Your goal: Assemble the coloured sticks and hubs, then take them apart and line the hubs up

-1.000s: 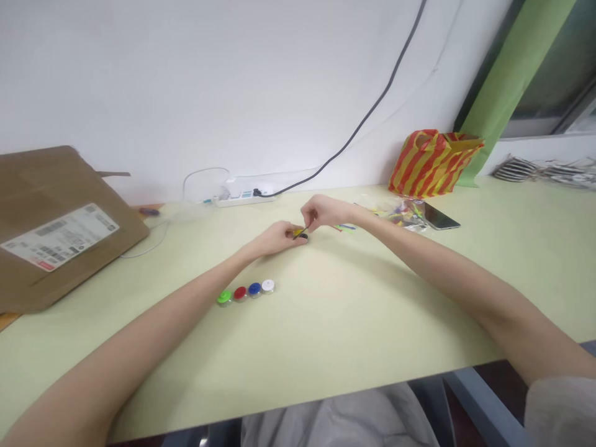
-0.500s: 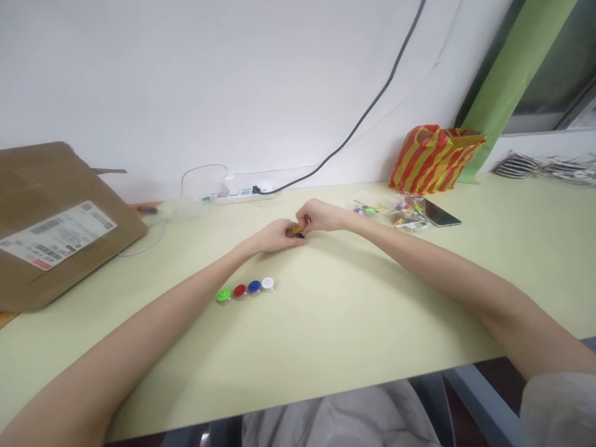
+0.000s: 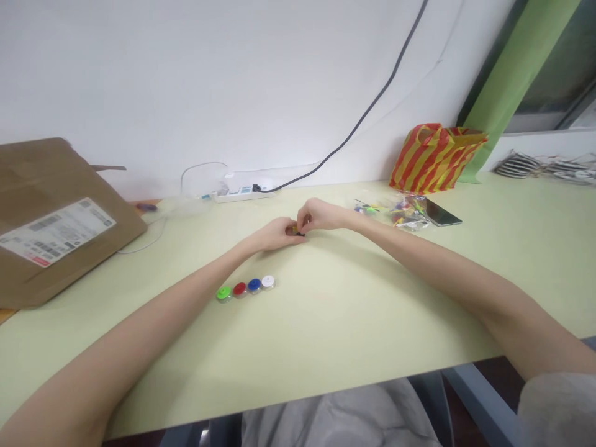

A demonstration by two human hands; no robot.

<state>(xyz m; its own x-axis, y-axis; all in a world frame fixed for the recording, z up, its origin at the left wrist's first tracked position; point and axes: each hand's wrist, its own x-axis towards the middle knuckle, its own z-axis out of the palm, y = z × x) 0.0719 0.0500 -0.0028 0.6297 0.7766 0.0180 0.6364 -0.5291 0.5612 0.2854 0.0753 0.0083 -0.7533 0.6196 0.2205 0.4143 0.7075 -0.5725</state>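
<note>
My left hand [image 3: 278, 234] is closed around a small yellow and black piece [image 3: 300, 234], just above or on the table; its kind is too small to make out. Fingers of my right hand [image 3: 318, 216] pinch at the same piece from above and hide most of it. Nearer to me, a row of small round clear containers stands on the table: one with a green lid [image 3: 224, 292], one with a red lid [image 3: 239, 288], one with a blue lid [image 3: 254, 284] and one with a white lid [image 3: 268, 282].
Clear bags of small coloured parts [image 3: 405, 212] lie right of my hands, beside a phone [image 3: 442, 213]. Behind them stands a red and yellow striped bag [image 3: 435, 160]. A power strip [image 3: 242, 194] lies against the wall. A cardboard box [image 3: 65, 217] fills the left.
My right fingers have shifted very slightly down over the small piece, covering more of its yellow part. The lidded containers have not moved on the table.
</note>
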